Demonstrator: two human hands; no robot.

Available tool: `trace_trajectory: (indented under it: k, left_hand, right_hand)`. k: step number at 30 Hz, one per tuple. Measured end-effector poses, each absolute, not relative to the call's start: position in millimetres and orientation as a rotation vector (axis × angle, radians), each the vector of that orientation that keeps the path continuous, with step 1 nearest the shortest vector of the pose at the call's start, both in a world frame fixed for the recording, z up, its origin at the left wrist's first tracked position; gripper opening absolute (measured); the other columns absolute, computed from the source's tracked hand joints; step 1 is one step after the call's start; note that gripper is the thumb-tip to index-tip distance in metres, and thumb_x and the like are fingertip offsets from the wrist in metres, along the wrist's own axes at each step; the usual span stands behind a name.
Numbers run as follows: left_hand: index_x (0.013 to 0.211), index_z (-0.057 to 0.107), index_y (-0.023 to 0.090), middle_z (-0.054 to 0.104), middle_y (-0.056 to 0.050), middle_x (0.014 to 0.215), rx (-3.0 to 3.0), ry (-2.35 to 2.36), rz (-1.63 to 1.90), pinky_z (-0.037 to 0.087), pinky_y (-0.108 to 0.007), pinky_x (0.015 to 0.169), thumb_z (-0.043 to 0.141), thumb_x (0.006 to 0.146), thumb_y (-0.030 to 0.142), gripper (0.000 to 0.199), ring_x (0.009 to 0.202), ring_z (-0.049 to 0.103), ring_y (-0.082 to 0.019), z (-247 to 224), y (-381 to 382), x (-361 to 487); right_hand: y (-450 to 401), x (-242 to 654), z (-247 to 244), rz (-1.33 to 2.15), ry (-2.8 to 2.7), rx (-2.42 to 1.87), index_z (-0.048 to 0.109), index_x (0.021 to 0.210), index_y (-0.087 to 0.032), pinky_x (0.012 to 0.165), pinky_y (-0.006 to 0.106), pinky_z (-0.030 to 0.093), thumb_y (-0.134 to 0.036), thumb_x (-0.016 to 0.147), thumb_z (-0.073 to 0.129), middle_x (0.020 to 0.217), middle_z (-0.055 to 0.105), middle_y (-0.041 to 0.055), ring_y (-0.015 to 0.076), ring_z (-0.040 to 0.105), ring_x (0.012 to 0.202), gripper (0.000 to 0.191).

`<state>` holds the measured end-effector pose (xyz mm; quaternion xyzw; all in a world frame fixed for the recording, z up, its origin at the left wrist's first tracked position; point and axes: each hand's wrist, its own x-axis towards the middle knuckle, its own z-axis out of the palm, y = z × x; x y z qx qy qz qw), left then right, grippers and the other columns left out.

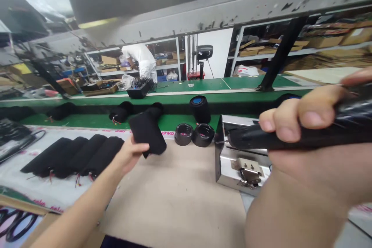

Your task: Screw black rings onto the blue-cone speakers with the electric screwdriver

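My left hand is closed around the lower end of a black fabric-covered cylinder, held tilted above the tan work surface. In the right foreground my right hand wraps round a black electric screwdriver. Its thin bit points left, over a shiny metal fixture with a bracket and mechanism on it. Two black rings stand side by side between the cylinder and the fixture. Behind them is an upright black cylinder with a blue top.
Several black fabric cylinders with coloured wires lie in a row at left. More black cylinders lie along the green bench. A grey overhead beam crosses above. A person in white bends near the far shelves. Black hoops are at lower left.
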<state>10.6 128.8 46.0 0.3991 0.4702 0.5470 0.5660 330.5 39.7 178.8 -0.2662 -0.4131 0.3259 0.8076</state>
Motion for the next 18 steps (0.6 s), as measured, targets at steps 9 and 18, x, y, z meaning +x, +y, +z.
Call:
trace_trajectory:
  k: [9, 18]
  left_hand:
    - [0.145, 0.043, 0.027, 0.059, -0.016, 0.149, 1.353, 1.070, 1.289, 0.039, -0.063, 0.124, 0.099, 0.054, 0.029, 0.107, 0.145, 0.054, -0.045, -44, 48, 40]
    - [0.154, 0.036, 0.027, 0.048, -0.018, 0.160, 1.447, 0.890, 1.247, 0.031, -0.063, 0.129, 0.092, 0.066, 0.022, 0.105, 0.154, 0.043, -0.044, -48, 48, 42]
  right_hand:
    - [97, 269, 148, 0.747, -1.250, -1.329, 0.059, 0.099, -0.023, 0.037, 0.027, 0.043, -0.048, 0.076, 0.085, 0.072, 0.067, -0.0035, 0.0134, 0.055, 0.039, 0.043]
    - [152, 221, 89, 0.817, -1.623, -2.046, 0.053, 0.143, -0.018, 0.061, 0.027, 0.061, -0.038, 0.098, 0.073, 0.107, 0.070, 0.0068, 0.0137, 0.068, 0.071, 0.053]
